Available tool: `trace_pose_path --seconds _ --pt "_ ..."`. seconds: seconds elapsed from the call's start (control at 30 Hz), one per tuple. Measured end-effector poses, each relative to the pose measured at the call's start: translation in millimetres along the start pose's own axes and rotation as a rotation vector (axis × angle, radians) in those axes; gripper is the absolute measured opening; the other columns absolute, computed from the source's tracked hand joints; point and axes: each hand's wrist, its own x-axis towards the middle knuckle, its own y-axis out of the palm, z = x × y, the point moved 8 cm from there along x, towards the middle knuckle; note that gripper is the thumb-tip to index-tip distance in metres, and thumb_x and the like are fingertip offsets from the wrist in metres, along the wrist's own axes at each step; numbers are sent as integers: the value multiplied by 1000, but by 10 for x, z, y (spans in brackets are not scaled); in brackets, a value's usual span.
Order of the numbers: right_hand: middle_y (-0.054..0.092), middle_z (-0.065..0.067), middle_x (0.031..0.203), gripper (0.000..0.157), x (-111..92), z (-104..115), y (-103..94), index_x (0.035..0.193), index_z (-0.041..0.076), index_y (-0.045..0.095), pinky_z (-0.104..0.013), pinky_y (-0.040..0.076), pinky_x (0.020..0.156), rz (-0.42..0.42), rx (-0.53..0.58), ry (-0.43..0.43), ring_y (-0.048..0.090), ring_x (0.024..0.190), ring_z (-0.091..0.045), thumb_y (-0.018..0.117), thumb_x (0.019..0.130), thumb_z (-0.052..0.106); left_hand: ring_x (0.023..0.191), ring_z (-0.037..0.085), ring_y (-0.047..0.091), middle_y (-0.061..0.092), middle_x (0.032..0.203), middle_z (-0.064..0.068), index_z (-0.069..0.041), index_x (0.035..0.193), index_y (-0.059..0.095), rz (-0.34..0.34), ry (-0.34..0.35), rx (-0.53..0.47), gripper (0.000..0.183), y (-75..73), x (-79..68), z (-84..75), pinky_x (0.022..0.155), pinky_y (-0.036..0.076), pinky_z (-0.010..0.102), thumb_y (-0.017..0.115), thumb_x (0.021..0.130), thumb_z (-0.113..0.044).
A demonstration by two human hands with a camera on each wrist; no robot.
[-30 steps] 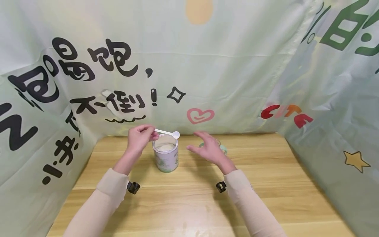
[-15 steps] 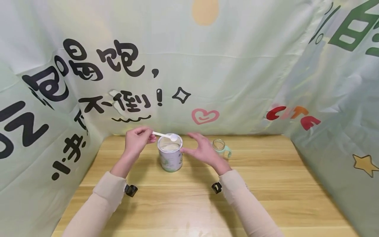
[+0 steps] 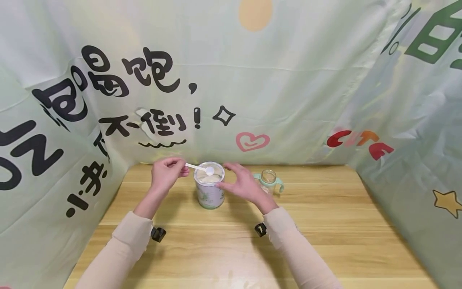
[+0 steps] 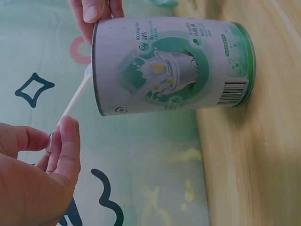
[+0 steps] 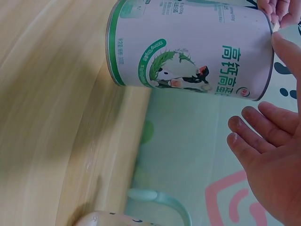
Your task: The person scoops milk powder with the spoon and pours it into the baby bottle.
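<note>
Pinching a slim white plastic scoop in the left hand, left of centre, at the mouth of a lilac-and-green cylindrical can mid-frame. Spreading the right hand wide along the can's right side. Seemingly partway along: past opening the can, with pale powder exposed inside, but not yet done with scooping; too small to judge for any load. Working near a clear, open-mouthed bottle with mint-green handles, right of centre.

Pale beige sleeves, broad folded cuffs, boxy black devices — one per wrist
</note>
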Motion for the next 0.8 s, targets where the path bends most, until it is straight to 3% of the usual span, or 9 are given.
trace_pose_path --seconds 0.4,0.6,0.8 --pt "62 -13 149 77 16 32 44 149 9 58 -56 45 117 6 -1 3 57 139 -36 85 87 45 68 11 74 77 83 12 11 112 74 43 21 67 25 78 -7 32 72 65 28 66 95 -5" --pt "63 -14 148 77 21 39 51 149 9 58 -55 46 116 9 -13 -7 58 138 -35 84 87 46 68 13 74 77 81 9 7 107 78 67 81 199 24 150 -31 -10 68 65 28 65 94 -9" --pt "62 -13 149 76 18 41 58 150 9 57 -57 46 116 20 -5 -5 58 138 -36 84 88 46 63 10 67 77 79 10 0 103 81 86 194 363 22 226 -68 -110 59 58 25 68 93 -15"
